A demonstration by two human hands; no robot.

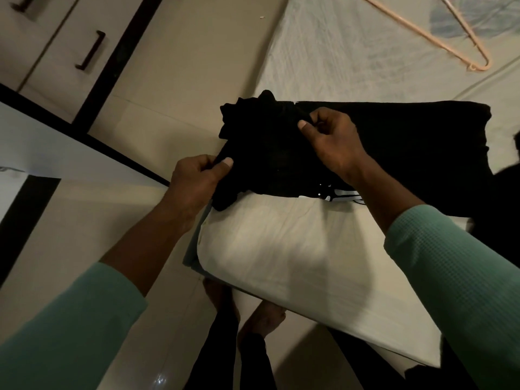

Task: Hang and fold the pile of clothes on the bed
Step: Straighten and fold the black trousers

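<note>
A black garment [399, 142] lies across the corner of the bed [281, 249], with a bit of white print showing at its near edge. My left hand [197, 181] pinches its left edge, which hangs over the side of the bed. Further up, my right hand [332, 139] pinches a fold near the bunched top end of the garment. A peach-coloured hanger [439, 38] lies on the sheet at the far right, away from both hands.
More dark clothing [506, 192] sits at the right edge of the bed. A wardrobe with dark handles [90, 50] stands at the upper left across a tiled floor [174, 66]. My bare feet [261, 319] stand by the bed corner.
</note>
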